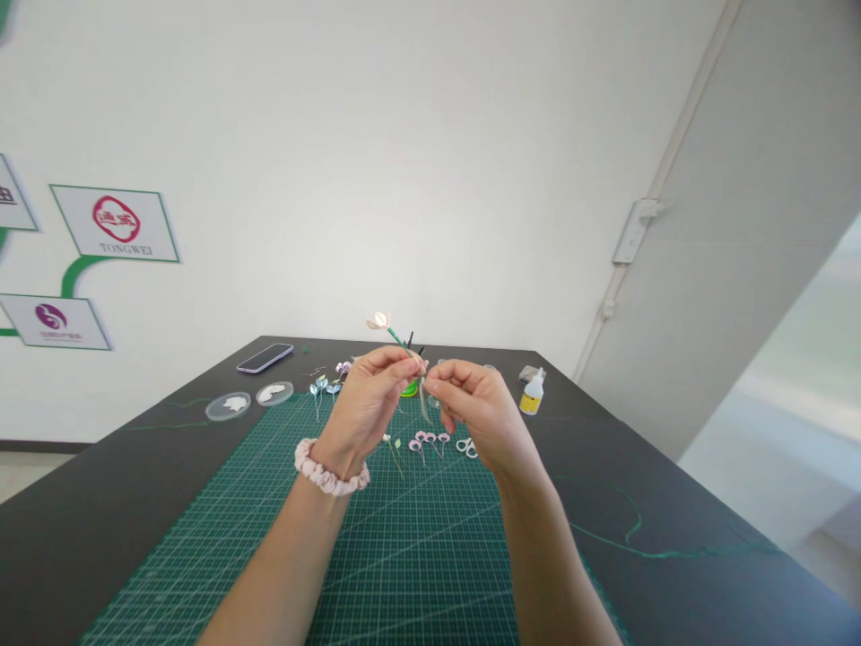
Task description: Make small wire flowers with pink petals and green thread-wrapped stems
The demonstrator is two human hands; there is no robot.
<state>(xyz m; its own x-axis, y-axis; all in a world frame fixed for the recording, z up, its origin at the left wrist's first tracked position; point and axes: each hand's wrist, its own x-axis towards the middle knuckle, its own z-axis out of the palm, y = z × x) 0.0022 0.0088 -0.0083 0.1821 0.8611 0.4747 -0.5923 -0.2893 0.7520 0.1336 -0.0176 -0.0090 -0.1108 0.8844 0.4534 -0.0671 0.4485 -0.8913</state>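
White flower [381, 320] on green stem [396, 338], centre of frame, pinched by left hand [369, 395], right hand [476, 399] close beside, fingers' grip unclear; best held steady.

A phone [265, 358] lies screen-up; a sign [115, 223] (reading TONGWEI) is on the wall [417, 161].

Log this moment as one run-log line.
left hand: pinching green flower stem | right hand: at pale strip, grip unclear | cutting mat: beneath both hands | scissors: on mat | bottle: upright, right side
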